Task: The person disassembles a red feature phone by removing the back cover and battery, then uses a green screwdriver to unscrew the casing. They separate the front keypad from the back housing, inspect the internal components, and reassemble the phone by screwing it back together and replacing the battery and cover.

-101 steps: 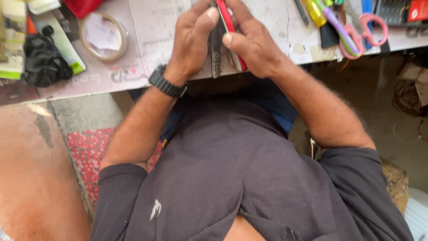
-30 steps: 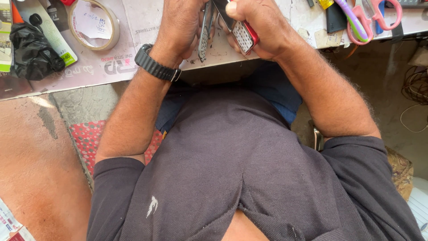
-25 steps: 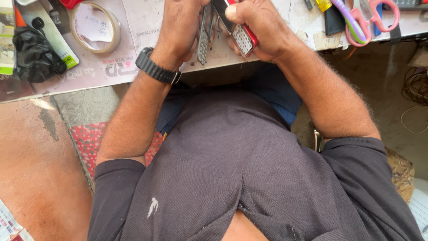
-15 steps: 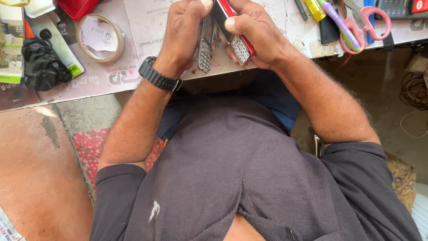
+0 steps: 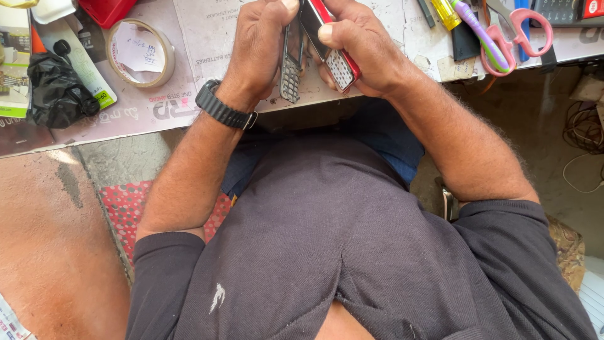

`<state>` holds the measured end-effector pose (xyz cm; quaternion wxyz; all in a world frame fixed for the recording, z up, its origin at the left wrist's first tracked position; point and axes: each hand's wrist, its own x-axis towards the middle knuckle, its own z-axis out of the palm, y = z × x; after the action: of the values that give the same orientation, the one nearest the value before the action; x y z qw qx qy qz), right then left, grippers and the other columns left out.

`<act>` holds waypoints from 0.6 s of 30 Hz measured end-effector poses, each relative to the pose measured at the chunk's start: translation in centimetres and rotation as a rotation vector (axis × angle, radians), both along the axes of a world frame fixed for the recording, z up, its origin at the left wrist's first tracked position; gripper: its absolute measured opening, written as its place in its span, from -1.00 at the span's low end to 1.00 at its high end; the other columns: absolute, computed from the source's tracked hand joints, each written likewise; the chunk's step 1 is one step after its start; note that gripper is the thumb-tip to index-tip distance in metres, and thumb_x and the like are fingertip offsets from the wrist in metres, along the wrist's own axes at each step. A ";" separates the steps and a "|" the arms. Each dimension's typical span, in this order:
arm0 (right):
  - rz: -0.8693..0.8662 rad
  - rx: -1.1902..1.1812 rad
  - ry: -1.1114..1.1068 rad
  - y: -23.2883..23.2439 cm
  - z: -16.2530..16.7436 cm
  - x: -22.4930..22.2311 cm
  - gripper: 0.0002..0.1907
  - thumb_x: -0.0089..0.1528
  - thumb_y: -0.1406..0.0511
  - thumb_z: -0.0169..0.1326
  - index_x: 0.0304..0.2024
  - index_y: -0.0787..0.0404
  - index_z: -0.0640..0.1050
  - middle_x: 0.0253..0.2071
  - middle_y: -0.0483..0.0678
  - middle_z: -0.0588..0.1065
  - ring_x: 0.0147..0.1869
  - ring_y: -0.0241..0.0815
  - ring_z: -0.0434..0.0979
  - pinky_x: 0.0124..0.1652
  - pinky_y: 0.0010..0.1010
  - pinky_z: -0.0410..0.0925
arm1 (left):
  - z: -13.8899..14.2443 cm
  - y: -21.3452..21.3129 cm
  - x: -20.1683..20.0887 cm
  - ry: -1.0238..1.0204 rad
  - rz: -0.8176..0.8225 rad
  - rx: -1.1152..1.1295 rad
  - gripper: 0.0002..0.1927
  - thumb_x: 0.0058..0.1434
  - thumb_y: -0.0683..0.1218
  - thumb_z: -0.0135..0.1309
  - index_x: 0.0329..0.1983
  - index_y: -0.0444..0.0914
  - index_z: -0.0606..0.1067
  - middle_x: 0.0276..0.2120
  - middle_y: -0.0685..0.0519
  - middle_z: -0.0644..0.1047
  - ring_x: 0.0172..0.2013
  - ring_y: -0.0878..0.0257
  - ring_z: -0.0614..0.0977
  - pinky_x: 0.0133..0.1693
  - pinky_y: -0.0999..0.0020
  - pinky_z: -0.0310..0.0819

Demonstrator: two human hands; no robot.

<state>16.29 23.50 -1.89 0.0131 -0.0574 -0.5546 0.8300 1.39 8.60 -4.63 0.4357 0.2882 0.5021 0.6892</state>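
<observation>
My left hand (image 5: 261,47), with a black watch (image 5: 223,110) on the wrist, grips a thin grey keypad panel (image 5: 290,63) of a small phone by its edge. My right hand (image 5: 362,47) holds the red phone body (image 5: 336,53), whose white keypad end points down toward me. The two parts are a little apart, held close together over the near edge of the work table (image 5: 189,94). The upper ends of both parts are hidden by my fingers.
On the table lie a tape roll (image 5: 139,51) with a paper scrap inside, a black bag (image 5: 56,91), pink-handled scissors (image 5: 516,34), a yellow-handled tool (image 5: 447,12) and a red box (image 5: 104,9). Cables (image 5: 585,126) lie on the floor at right.
The view has shifted slightly, and my hands have stayed at the table edge. Compared with the earliest frame, the grey panel now stands apart from the red body.
</observation>
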 end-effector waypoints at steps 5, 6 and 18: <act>0.002 -0.010 0.006 0.0 -0.3 0.0 -0.50 0.40 0.22 -0.07 0.33 0.35 0.33 -0.25 0.03 0.47 -0.47 -0.33 0.48 -0.48 -0.49 0.42 | -0.1 0.0 0.1 -0.003 0.001 0.006 -0.66 0.52 -0.02 -0.11 -0.15 -0.36 0.56 -0.33 -0.04 0.61 -0.41 0.31 0.64 -0.41 0.39 0.60; -0.001 0.011 0.017 0.0 -0.4 0.0 -0.50 0.40 0.21 -0.07 0.33 0.34 0.33 -0.26 0.02 0.47 -0.45 -0.33 0.48 -0.49 -0.49 0.43 | -0.1 0.0 0.0 0.010 0.001 0.004 -0.66 0.53 -0.02 -0.10 -0.15 -0.36 0.56 -0.33 -0.04 0.61 -0.41 0.31 0.63 -0.40 0.39 0.59; -0.008 -0.008 0.042 0.0 -1.0 0.1 -0.50 0.41 0.23 -0.08 0.34 0.36 0.31 -0.31 0.02 0.46 -0.49 -0.34 0.48 -0.54 -0.53 0.42 | 0.3 -0.3 0.3 -0.004 -0.018 0.048 -0.63 0.54 0.01 -0.12 -0.15 -0.36 0.54 -0.35 -0.08 0.62 -0.43 0.26 0.66 -0.44 0.36 0.61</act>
<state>16.39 23.47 -2.85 0.0278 -0.0425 -0.5504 0.8333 1.67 8.33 -4.36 0.4358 0.3018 0.4817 0.6978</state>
